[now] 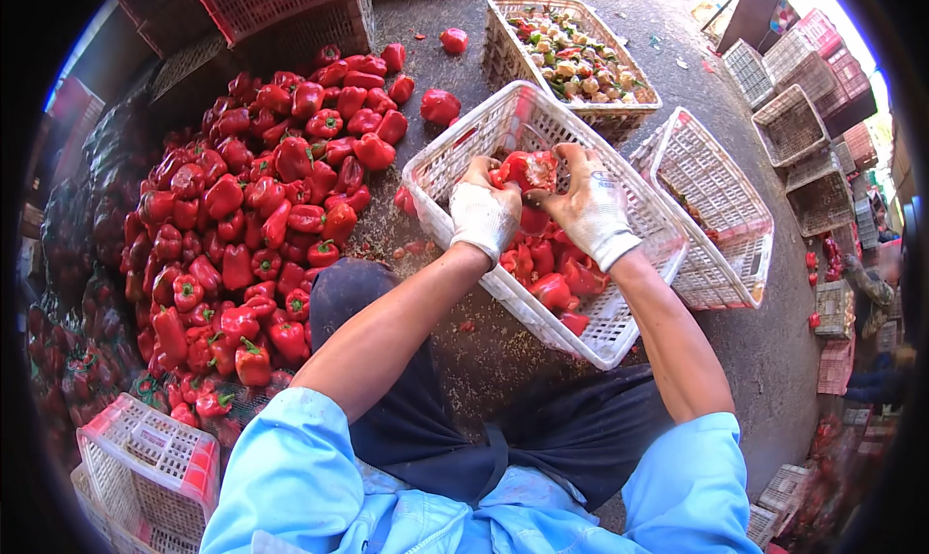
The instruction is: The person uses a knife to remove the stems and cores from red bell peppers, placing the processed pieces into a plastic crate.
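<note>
Both my hands wear white knit gloves with bare, stained fingertips. Between them is a red bell pepper point(524, 168), torn or cut open so that its pale inside and seeds show. My left hand point(488, 209) grips its left side. My right hand point(594, 202) holds its right edge with thumb and fingers. Directly below is a white plastic crate point(501, 282), tilted on the ground before my knees. Opened red pepper pieces point(551, 290) lie in its lower part. The fingers partly hide the held pepper.
A large heap of whole red bell peppers point(236, 264) lies to the left. Beyond my crate stands another crate point(501, 53) holding pepper cores point(573, 60). A further white crate point(737, 213) leans at right. Stacked crates point(791, 126) and a person's sleeve point(867, 282) appear far right.
</note>
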Tool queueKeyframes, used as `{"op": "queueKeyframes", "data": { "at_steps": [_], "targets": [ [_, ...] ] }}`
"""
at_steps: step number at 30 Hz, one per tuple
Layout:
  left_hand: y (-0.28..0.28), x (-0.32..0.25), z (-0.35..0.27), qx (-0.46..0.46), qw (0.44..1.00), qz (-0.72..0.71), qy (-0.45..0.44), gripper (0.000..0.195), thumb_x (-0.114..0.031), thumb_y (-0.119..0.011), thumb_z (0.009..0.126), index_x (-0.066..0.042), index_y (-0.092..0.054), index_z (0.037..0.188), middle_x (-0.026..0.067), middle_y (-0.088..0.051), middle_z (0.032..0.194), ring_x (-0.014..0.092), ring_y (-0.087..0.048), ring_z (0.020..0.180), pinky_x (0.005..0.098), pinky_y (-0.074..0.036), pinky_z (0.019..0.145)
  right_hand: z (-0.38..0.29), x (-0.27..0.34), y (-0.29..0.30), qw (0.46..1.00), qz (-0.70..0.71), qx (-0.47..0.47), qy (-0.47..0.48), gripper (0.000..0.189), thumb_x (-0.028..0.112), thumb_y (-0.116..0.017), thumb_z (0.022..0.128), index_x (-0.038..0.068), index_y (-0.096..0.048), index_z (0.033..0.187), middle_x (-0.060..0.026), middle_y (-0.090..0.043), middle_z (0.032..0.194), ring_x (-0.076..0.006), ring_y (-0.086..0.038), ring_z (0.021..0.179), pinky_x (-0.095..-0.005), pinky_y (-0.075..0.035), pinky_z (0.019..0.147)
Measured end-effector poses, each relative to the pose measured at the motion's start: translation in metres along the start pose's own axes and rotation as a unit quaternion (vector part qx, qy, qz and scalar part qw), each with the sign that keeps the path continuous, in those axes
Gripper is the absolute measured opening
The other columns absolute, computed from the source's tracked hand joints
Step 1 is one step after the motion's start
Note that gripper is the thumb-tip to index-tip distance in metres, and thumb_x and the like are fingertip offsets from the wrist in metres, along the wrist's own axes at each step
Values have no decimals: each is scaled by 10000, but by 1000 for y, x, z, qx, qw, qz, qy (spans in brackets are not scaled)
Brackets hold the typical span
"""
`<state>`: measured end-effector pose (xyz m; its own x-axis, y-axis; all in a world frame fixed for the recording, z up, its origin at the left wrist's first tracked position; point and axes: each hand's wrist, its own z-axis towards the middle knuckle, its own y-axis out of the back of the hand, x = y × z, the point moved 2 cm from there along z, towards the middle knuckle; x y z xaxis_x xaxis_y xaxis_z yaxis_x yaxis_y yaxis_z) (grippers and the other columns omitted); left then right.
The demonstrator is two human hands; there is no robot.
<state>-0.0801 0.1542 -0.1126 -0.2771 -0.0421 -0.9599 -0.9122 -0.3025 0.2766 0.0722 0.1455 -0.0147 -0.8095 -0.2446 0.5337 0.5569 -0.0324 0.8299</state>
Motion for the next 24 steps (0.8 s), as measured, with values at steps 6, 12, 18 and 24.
{"op": "queueKeyframes", "data": {
  "at_steps": [6, 12, 18, 24],
  "targets": [
    [3, -10, -9, 17, 999, 33, -12, 230, -139, -636, 850, 13, -654, 1021, 172, -696, 777, 259, -683, 716, 393, -538, 705, 10, 5, -20, 988, -148, 1, 36, 532, 484, -754, 870, 98, -613, 1207, -203, -746, 1000, -392, -730, 969, -493, -564, 827],
    [3, -16, -9, 48, 997, 54, -12, 267, -141, -633, 847, 16, -654, 1061, 207, -718, 875, 292, -710, 809, 405, -547, 770, 16, -15, -27, 985, -163, 46, -34, 410, 388, -728, 890, 109, -640, 1177, -184, -752, 1005, -370, -733, 970, -485, -565, 830],
    [4, -24, -13, 49, 998, 50, -2, 164, -103, -635, 865, -24, -679, 1002, 271, -715, 910, 448, -708, 925, 499, -553, 830, 10, 30, 2, 978, -185, 97, -17, 312, 323, -708, 873, 87, -693, 1077, -204, -746, 985, -375, -731, 942, -478, -559, 818],
    [1, -14, -11, 68, 997, 22, -23, 164, -103, -624, 866, -14, -685, 990, 269, -716, 907, 446, -712, 915, 485, -559, 827, 12, -8, 15, 988, 74, 138, -13, 328, 248, -757, 884, 4, -738, 1102, -48, -738, 865, -143, -684, 733, -311, -543, 706]
  ]
}}
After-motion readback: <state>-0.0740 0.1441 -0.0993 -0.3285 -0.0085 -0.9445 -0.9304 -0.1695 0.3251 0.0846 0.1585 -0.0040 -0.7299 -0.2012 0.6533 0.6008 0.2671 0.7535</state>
